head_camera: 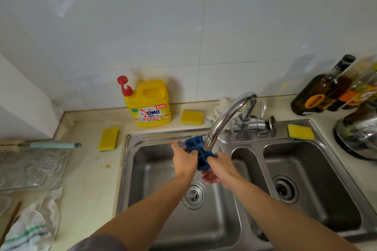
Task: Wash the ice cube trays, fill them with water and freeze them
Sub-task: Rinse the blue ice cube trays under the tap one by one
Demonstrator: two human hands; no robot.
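A blue ice cube tray (196,147) is held over the left basin of the steel sink (142,138), just under the spout of the chrome tap (228,117). My left hand (184,159) grips the tray's left side. My right hand (219,167) grips its near right end, with the fingers curled underneath. The tray's cells face up and its near part is hidden behind my hands. Whether water is running I cannot tell.
A yellow dish soap jug (150,104) stands against the wall. Three yellow sponges (108,139) (192,117) (301,132) lie around the sink. Bottles (320,87) and a steel pot (359,132) stand at right. A glass tray (30,167) and a cloth (34,224) lie at left.
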